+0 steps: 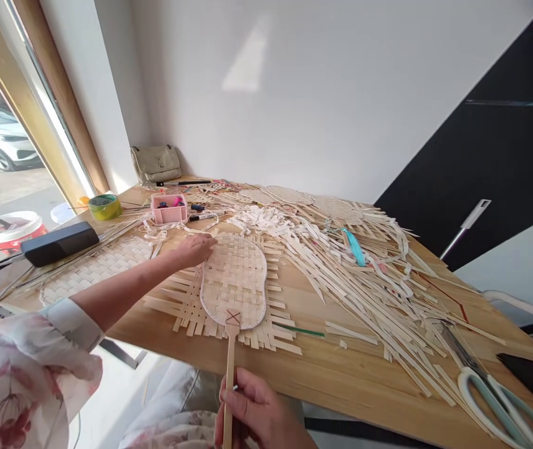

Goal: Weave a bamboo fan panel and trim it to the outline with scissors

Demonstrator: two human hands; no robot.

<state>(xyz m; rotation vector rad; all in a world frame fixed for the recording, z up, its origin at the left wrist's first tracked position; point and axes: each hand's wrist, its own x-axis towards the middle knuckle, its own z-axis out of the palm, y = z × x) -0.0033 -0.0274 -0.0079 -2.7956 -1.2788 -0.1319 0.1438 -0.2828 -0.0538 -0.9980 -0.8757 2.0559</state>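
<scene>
Bamboo weave point(235, 280) lies flat in the middle of the frame on the wooden surface point(341, 390). A rounded paddle shape is marked on it, and loose strip ends poke out all around. The left hand point(194, 251) rests on the top edge of the weave, flat and open, and pinches nothing. The right hand point(257, 415) is at the bottom of the frame. It curls around a wooden stick point(229, 386) and holds it upright, and the stick's top end, marked with a red X, touches the low end of the weave.

A big messy pile of pale strips point(364, 299) fills the right side of the surface. Scissors point(490, 405) lie at the lower right. A pink box point(169, 209) full of small things sits above the left hand, with a roll of tape point(105, 207) to its left. Another woven mat point(95, 268) lies at the left, under the left arm, near a black case point(59, 243). A pale bag point(155, 163) stands in the far corner.
</scene>
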